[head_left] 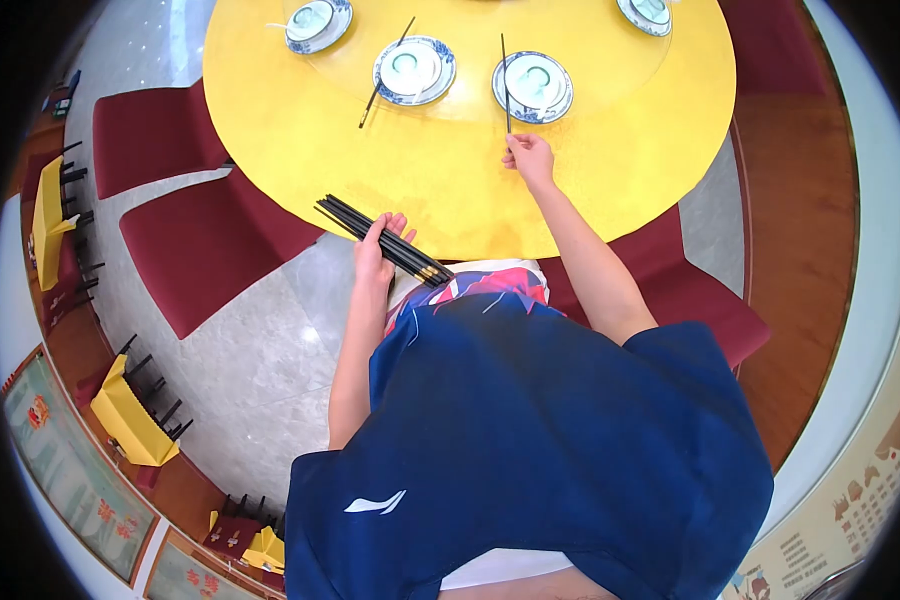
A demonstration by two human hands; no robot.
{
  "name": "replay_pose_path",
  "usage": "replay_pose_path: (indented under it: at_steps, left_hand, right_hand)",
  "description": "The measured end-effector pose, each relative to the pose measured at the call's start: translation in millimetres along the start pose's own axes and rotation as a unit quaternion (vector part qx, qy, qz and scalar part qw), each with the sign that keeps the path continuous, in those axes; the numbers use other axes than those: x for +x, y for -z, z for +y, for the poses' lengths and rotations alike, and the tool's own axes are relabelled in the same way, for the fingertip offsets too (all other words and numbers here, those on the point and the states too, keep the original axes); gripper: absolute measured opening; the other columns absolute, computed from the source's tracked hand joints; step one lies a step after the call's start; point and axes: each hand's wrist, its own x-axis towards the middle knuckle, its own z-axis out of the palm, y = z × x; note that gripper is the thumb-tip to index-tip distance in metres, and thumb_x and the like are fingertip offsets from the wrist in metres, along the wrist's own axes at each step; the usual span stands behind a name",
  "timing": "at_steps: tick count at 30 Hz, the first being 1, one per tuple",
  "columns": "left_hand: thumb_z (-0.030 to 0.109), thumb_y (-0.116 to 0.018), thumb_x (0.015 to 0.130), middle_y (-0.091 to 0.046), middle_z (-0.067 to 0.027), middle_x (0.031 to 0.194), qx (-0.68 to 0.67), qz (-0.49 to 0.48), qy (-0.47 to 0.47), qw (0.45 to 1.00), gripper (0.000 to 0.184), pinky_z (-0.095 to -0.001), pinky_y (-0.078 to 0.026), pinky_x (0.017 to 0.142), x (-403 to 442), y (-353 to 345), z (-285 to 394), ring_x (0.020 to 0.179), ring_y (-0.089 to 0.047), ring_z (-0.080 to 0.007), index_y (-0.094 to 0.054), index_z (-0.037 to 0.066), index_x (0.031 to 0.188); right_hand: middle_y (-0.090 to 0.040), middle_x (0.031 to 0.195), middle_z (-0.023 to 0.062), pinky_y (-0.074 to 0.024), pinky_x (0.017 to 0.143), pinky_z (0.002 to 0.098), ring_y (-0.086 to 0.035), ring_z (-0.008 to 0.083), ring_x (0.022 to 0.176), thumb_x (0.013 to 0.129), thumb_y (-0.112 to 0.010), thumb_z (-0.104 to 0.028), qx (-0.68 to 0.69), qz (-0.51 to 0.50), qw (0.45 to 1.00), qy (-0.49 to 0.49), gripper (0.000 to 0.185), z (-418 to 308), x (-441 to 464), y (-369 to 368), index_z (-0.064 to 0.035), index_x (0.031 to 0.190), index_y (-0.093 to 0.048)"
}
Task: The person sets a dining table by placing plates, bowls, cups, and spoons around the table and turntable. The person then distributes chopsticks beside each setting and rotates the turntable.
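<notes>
A bundle of black chopsticks (385, 243) with gold bands near one end lies in my left hand (378, 250), closed around it at the table's front edge. My right hand (530, 158) pinches the lower end of dark chopsticks (505, 85), which lie across the left part of a blue-and-white plate with a bowl (545, 90). To the left, another blue-and-white place setting (415, 70) has dark chopsticks (375, 92) slanting along its left side. Whether one or two sticks lie at each plate cannot be told.
The round yellow table (300, 130) carries further place settings at the far left (318, 25) and far right (650, 12). Dark red chairs (200, 250) stand around it. Smaller yellow-covered tables (135, 415) are at the far left.
</notes>
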Motion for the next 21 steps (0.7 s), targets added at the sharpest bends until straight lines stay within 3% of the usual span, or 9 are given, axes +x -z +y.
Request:
replay_pose_path:
  at_steps: [4,8,12,18,21]
  left_hand:
    - [0.011,-0.057,0.091,-0.060,-0.0184,0.106,-0.007,-0.005,-0.006,1.000,0.023,-0.0541,-0.051,0.088,-11,-8,-1,0.100,-0.060,-0.0278,-0.052,-0.003,0.108]
    - [0.012,-0.057,0.091,-0.060,-0.0184,0.106,-0.007,0.000,-0.004,1.000,0.024,-0.0536,-0.051,0.088,8,17,-20,0.101,-0.060,-0.0278,-0.052,-0.003,0.109]
    - [0.012,-0.057,0.091,-0.060,-0.0191,0.106,-0.007,0.003,0.009,1.000,0.025,-0.0539,-0.051,0.088,3,14,-19,0.101,-0.060,-0.0282,-0.051,-0.003,0.110]
    - [0.013,-0.056,0.092,-0.059,-0.0208,0.108,-0.003,-0.001,0.000,1.000,0.026,-0.0525,-0.052,0.088,-5,5,-19,0.103,-0.059,-0.0293,-0.051,-0.005,0.110]
    - [0.013,-0.055,0.093,-0.060,-0.0222,0.109,0.009,-0.019,-0.003,1.000,0.025,-0.0516,-0.052,0.088,-19,-7,-16,0.104,-0.060,-0.0308,-0.051,-0.006,0.110]
  right_hand:
    - [-0.064,0.075,0.0139,-0.0536,0.046,0.0277,-0.067,0.0178,0.057,0.086,-0.066,-0.027,-0.063,0.035,0.997,-0.036,0.041,-40,-41,16,0.0068,0.106,-0.055]
    - [-0.062,0.075,0.0125,-0.0421,0.037,0.0280,-0.059,0.0183,0.049,0.090,-0.061,-0.028,0.099,0.133,0.979,-0.118,0.033,40,27,55,0.0025,0.098,-0.051]
    - [-0.048,0.063,0.0032,-0.0291,0.037,0.0256,-0.037,0.0128,0.043,0.092,-0.059,-0.025,0.318,0.147,0.919,-0.178,0.026,40,96,112,-0.0007,0.089,-0.051]
    - [-0.037,0.060,-0.0029,-0.0244,0.041,0.0249,-0.031,0.0100,0.046,0.094,-0.057,-0.023,0.291,0.071,0.936,-0.187,0.016,22,115,135,-0.0088,0.087,-0.055]
    - [-0.035,0.058,-0.0036,-0.0232,0.041,0.0245,-0.030,0.0096,0.046,0.092,-0.060,-0.022,0.229,0.090,0.946,-0.211,0.013,10,101,117,-0.0108,0.090,-0.055]
